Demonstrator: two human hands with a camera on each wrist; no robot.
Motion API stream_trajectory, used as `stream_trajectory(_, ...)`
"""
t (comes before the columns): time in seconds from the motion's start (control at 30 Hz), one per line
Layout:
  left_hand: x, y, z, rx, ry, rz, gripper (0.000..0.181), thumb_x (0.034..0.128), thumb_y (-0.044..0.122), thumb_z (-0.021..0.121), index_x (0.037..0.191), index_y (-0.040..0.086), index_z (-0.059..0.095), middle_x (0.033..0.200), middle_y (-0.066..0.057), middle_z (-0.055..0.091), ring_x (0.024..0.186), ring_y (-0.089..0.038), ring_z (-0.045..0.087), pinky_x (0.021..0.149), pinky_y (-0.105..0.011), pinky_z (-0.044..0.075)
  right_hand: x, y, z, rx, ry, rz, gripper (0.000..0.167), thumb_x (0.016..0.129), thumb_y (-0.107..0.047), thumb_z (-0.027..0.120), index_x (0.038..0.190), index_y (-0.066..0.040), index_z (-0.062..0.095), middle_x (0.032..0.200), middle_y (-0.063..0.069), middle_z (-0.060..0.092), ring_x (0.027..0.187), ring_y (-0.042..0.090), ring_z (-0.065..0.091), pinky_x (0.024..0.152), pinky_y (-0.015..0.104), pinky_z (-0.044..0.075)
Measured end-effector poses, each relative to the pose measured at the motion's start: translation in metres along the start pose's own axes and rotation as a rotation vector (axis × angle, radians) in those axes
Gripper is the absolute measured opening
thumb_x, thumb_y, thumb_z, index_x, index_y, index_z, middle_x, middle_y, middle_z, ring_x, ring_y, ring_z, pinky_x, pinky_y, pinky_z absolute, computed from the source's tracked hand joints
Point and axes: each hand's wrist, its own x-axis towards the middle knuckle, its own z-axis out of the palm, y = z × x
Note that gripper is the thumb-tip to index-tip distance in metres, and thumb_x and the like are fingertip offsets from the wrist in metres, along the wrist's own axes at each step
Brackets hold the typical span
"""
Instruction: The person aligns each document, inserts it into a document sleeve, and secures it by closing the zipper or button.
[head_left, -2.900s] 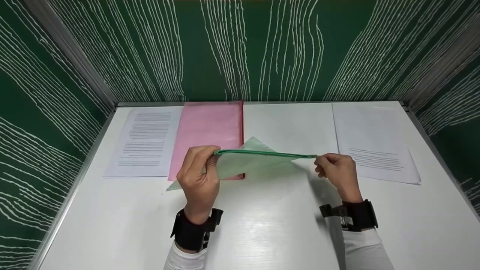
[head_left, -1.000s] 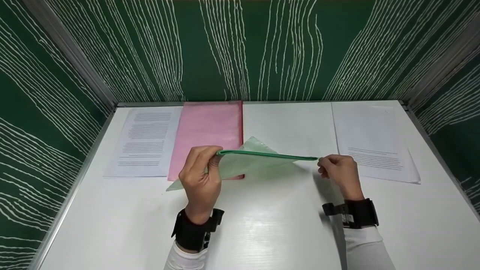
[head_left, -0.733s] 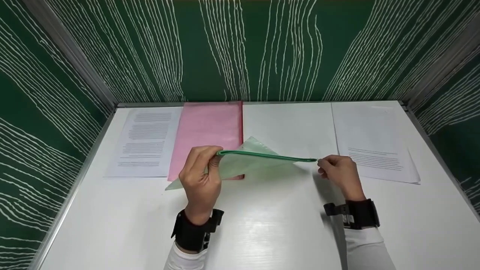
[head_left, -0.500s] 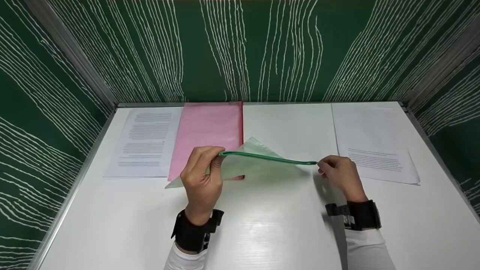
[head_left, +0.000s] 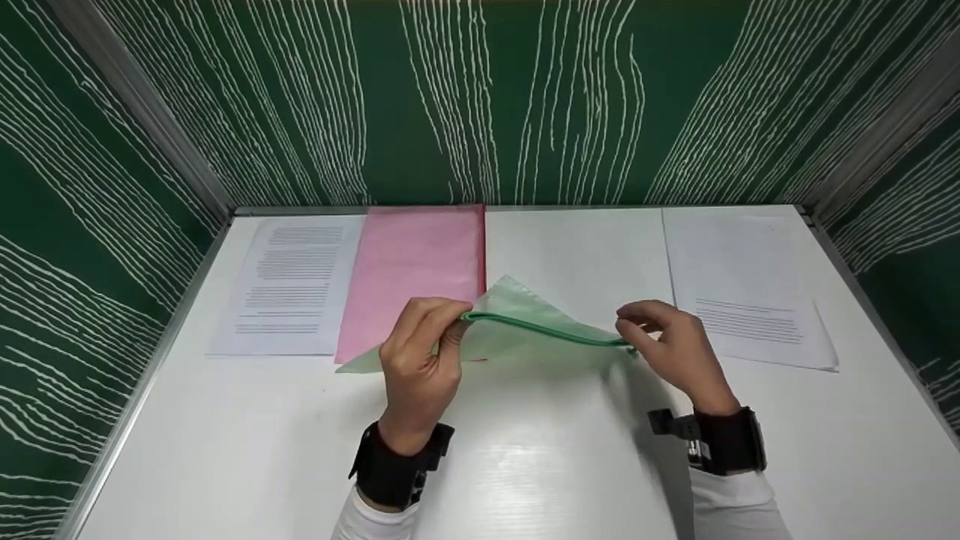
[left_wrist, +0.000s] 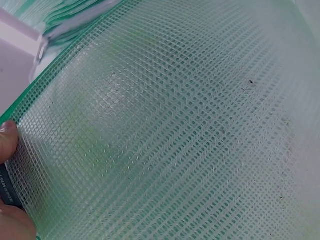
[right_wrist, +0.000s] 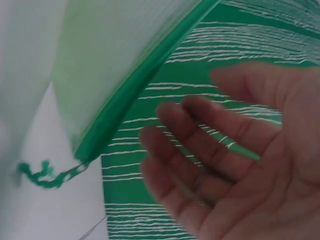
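Green pouch [head_left: 523, 307] between the hands [head_left: 424, 364] [head_left: 675, 352]

The right hand [right_wrist: 250, 182] is being held kinda loose, half curled, just off the see-through green pouch [right_wrist: 107, 60]. A green cord [right_wrist: 49, 183] is being carried at the end of its darker edging [right_wrist: 130, 95]. Behind, a white-streaked wall [right_wrist: 127, 196] is being partly blocked; lower left, white counter [right_wrist: 70, 215] is being shown.

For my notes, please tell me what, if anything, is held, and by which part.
The left hand holds the mesh pouch by one green-edged corner; right hand, nothing.
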Motion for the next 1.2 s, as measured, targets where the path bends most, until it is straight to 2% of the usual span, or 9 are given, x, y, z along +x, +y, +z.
stream_trajectory(0.1,-0.001,0.001,0.002,0.000,-0.009,0.015,0.015,0.0786,-0.003,0.066,0.093,0.002,0.067,0.084,-0.005,0.060,0.078,-0.012,0.058,0.066,-0.019,0.048,-0.001,-0.014,0.004,0.048,-0.016,-0.137,0.017,0.088,-0.024,0.061,0.103,-0.021,0.066,0.101,-0.005,0.065,0.090,0.004,0.058,0.074,0.022,0.045)
stream_trajectory(0.2,-0.001,0.003,0.004,-0.004,-0.020,0.035,0.017,0.0778,-0.003,0.067,0.094,0.003,0.067,0.085,-0.005,0.059,0.079,-0.012,0.058,0.067,-0.019,0.048,-0.001,-0.025,0.009,0.078,-0.070,-0.260,0.020,0.086,-0.023,0.063,0.106,-0.022,0.064,0.103,-0.006,0.064,0.095,0.008,0.059,0.078,0.022,0.046)
stream_trajectory(0.33,-0.003,0.006,0.007,-0.009,-0.036,0.056,0.018,0.0773,-0.003,0.067,0.095,0.003,0.067,0.085,-0.005,0.059,0.080,-0.013,0.057,0.068,-0.019,0.047,-0.003,-0.034,0.018,0.115,-0.154,-0.321,0.024,0.085,-0.024,0.065,0.109,-0.022,0.063,0.106,-0.008,0.063,0.099,0.012,0.059,0.082,0.026,0.047)
stream_trajectory(0.5,-0.004,0.009,0.011,0.000,-0.051,0.066,0.017,0.0780,-0.002,0.067,0.094,0.003,0.066,0.085,-0.005,0.058,0.079,-0.012,0.057,0.067,-0.018,0.047,-0.003,-0.037,0.026,0.142,-0.185,-0.309,0.023,0.084,-0.023,0.066,0.107,-0.024,0.065,0.104,-0.011,0.064,0.096,0.009,0.060,0.081,0.028,0.048)
stream_trajectory(0.6,-0.005,0.011,0.012,-0.008,-0.057,0.070,0.017,0.0780,-0.002,0.067,0.094,0.003,0.066,0.085,-0.005,0.058,0.080,-0.012,0.057,0.068,-0.018,0.048,-0.002,-0.036,0.030,0.154,-0.174,-0.292,0.020,0.083,-0.018,0.067,0.102,-0.023,0.068,0.100,-0.010,0.066,0.093,0.007,0.061,0.078,0.022,0.048)
stream_trajectory(0.83,-0.005,0.013,0.015,-0.023,-0.093,0.082,0.018,0.0787,0.000,0.067,0.096,0.002,0.066,0.087,-0.005,0.059,0.082,-0.013,0.057,0.073,-0.020,0.049,-0.002,-0.048,0.026,0.172,-0.084,-0.269,0.016,0.077,0.004,0.067,0.089,-0.005,0.072,0.091,0.005,0.071,0.089,0.005,0.063,0.077,0.012,0.047)
stream_trajectory(0.93,-0.005,0.013,0.017,-0.016,-0.099,0.068,0.020,0.0780,0.002,0.068,0.097,0.002,0.066,0.088,-0.005,0.060,0.083,-0.012,0.057,0.073,-0.021,0.049,-0.002,-0.055,0.019,0.193,-0.048,-0.271,0.017,0.075,0.010,0.066,0.087,-0.001,0.072,0.089,0.010,0.071,0.088,0.005,0.063,0.075,0.012,0.048)
stream_trajectory(1.07,-0.005,0.012,0.017,0.013,-0.108,0.039,0.020,0.0787,0.005,0.069,0.098,0.004,0.066,0.090,-0.004,0.060,0.084,-0.011,0.057,0.072,-0.019,0.049,0.000,-0.043,0.015,0.245,-0.012,-0.263,0.017,0.077,0.009,0.065,0.087,-0.002,0.072,0.087,0.010,0.070,0.084,0.004,0.063,0.071,0.014,0.048)
stream_trajectory(1.2,-0.005,0.008,0.015,0.072,-0.123,-0.001,0.018,0.0806,0.010,0.068,0.098,0.005,0.067,0.090,-0.002,0.060,0.086,-0.012,0.057,0.074,-0.020,0.047,-0.001,-0.040,0.004,0.323,-0.009,-0.210,0.014,0.080,0.008,0.062,0.088,0.000,0.071,0.087,0.014,0.069,0.081,0.007,0.064,0.070,0.017,0.049)
